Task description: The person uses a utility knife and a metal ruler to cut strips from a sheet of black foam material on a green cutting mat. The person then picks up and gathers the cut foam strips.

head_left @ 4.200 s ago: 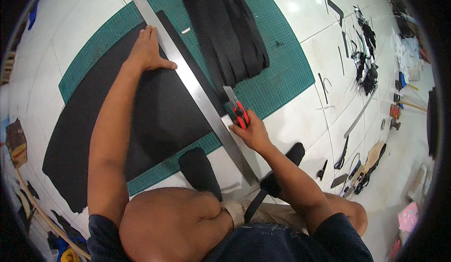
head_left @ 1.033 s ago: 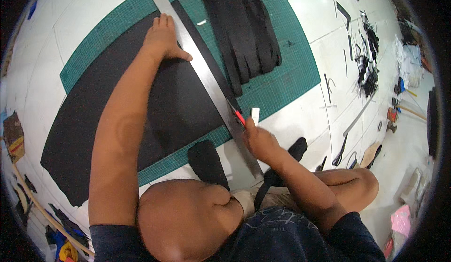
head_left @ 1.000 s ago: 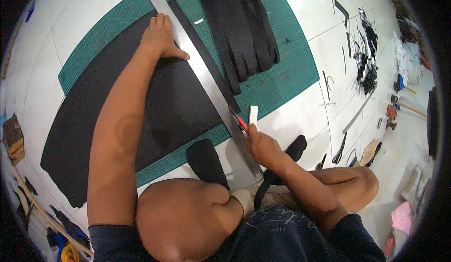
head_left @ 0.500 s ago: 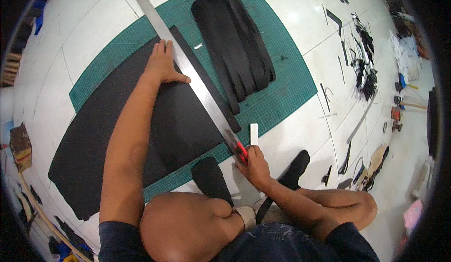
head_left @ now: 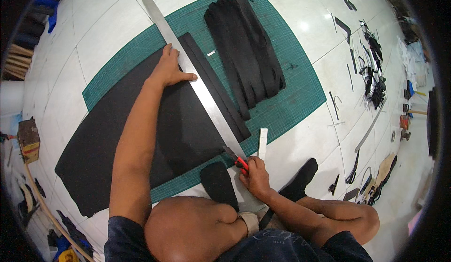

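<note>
My left hand (head_left: pixel 170 70) lies with thumb and fingers spread over the left edge of a long steel ruler (head_left: pixel 199 81), pressing on it and on a large black sheet (head_left: pixel 127 116). The ruler slants across the sheet, and black strips (head_left: pixel 217 90) lie along its right side. My right hand (head_left: pixel 257 178) is closed round a red utility knife (head_left: pixel 241 163). Its dark blade points up and left, beside the ruler's near end and the sheet's near corner. Under the sheet is a green cutting mat (head_left: pixel 300 83).
A thick bundle of black strips (head_left: pixel 244 50) rests on the mat's far right. A white bar (head_left: pixel 262 142) lies at its near edge. Black scraps (head_left: pixel 373 76) and tools are scattered on the tiled floor to the right. My black-socked feet are close by.
The knife has shifted from over the ruler's near end to its left side, its blade turned more leftward. My left hand stays on the ruler. The whole view has shifted slightly.
</note>
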Motion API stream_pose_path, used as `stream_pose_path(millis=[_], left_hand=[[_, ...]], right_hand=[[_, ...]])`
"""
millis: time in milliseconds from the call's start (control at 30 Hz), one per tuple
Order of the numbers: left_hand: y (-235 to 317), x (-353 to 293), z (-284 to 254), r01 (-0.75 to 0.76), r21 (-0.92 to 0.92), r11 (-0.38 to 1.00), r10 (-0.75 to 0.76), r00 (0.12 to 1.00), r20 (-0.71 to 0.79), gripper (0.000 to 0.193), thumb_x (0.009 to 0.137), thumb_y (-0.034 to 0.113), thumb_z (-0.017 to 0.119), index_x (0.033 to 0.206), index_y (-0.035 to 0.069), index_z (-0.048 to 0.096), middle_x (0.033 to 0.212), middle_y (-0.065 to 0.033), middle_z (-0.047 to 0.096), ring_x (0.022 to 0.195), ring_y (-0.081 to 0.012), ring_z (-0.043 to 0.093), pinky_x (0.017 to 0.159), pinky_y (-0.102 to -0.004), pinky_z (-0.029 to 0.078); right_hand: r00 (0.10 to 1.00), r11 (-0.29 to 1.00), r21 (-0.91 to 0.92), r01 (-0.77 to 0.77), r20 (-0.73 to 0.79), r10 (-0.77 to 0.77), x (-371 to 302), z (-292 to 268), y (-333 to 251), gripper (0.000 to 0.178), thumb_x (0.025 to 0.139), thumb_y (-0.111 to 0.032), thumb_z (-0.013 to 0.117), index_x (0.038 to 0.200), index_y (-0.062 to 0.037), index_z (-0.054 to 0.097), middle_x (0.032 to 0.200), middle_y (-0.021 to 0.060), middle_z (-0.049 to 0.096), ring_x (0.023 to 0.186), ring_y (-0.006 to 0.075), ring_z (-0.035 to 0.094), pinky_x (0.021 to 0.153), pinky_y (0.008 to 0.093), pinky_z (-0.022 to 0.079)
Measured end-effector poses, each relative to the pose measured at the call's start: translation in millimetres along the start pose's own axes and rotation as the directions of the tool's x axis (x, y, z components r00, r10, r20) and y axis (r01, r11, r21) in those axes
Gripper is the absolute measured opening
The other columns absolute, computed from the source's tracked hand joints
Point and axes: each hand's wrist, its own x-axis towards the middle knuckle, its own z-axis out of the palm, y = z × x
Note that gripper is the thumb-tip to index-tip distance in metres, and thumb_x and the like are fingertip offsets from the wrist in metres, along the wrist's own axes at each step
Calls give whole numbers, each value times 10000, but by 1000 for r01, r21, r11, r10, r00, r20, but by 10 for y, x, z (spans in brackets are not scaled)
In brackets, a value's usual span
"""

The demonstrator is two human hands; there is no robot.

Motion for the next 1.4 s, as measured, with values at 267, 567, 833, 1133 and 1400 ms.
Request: stream_pose_path(millis=[267,567,833,1133,1400], left_hand=[[-153,-65,-1,-26,99,995,30,999,-43,1197,540,565,921,1404,-102,430,1574,-338,214,1473,-474,251,1210,-448,285],[-6,-92,-21,28,257,966,-37,999,28,1370,460,648,918,1509,-12,333,1613,-273,217,1512,-410,209,1216,-500,262],[-115,-102,119,24,244,969,-11,998,-54,1437,460,639,918,1556,-9,252,1626,-232,222,1510,-376,230,1233,-457,259],[-177,-86,160,6,246,969,10,998,-64,1439,456,659,912,1547,-21,265,1623,-238,226,1511,-382,224,1231,-463,258],[-178,-97,163,-17,234,972,39,995,-88,1414,461,634,915,1533,-38,283,1619,-245,233,1509,-382,228,1229,-451,260]], right_hand=[[996,996,38,-81,-34,83,182,-164,-81,395,842,-171,755,1084,2,495,1109,222,520,1009,424,563,843,490,483],[930,945,78,-317,-172,326,563,-413,287,348,866,-205,747,1002,-24,482,909,203,563,875,424,585,753,491,470],[935,854,461,-239,-128,331,464,-391,260,427,837,-246,821,1085,-33,547,858,104,681,774,227,655,729,361,508],[949,899,339,-278,-45,311,565,-234,280,394,829,-287,824,948,-41,540,835,137,685,790,301,684,747,388,523],[948,899,318,-302,5,317,592,-272,279,385,828,-284,820,950,-34,555,841,157,691,797,332,688,736,409,521]])
